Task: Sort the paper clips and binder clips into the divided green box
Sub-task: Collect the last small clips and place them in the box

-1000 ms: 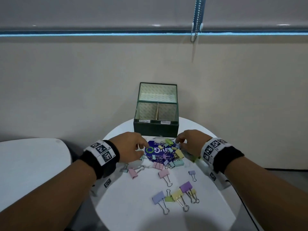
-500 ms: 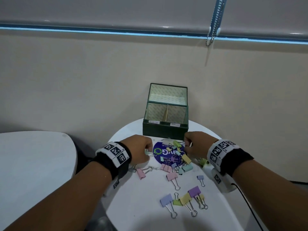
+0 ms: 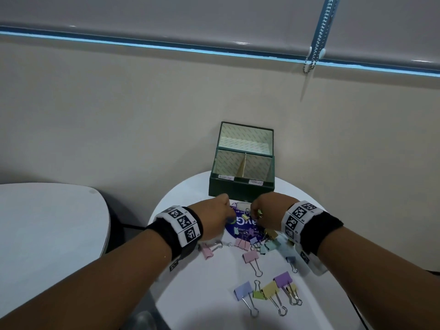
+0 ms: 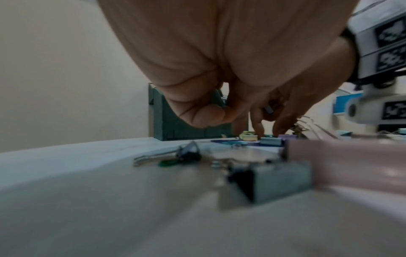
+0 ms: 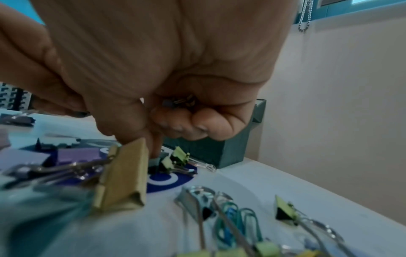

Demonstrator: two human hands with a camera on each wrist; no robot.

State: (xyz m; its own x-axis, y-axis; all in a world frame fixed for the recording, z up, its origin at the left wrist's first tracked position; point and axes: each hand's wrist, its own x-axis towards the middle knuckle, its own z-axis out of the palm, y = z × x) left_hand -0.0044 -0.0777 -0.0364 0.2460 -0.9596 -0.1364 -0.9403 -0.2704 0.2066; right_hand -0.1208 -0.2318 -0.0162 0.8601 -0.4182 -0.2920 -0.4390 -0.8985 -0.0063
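Picking step, both of my hands down in the pile. My right hand point(image 3: 269, 210) has ring and little fingers curled over a few small clips point(image 5: 180, 102) in the palm; thumb and forefinger point(image 5: 129, 128) reach down to a small binder clip just under the fingertips, contact hidden. My left hand point(image 3: 212, 215) is curled too, fingertips near the table; whether it grips anything I cannot tell.

Pastel binder clips point(image 3: 250, 256) lie scattered behind both wrists; blue-green paper clips point(image 5: 232, 220) sit under my right wrist. The green box point(image 3: 240, 189) stands open just beyond the fingertips, nothing visible in its two front compartments, labels unreadable.

Judgement: sorting has barely started. Next move calls for closing the pinch, lifting clear, carrying forward over the front wall, then releasing by kind into the matching compartment.
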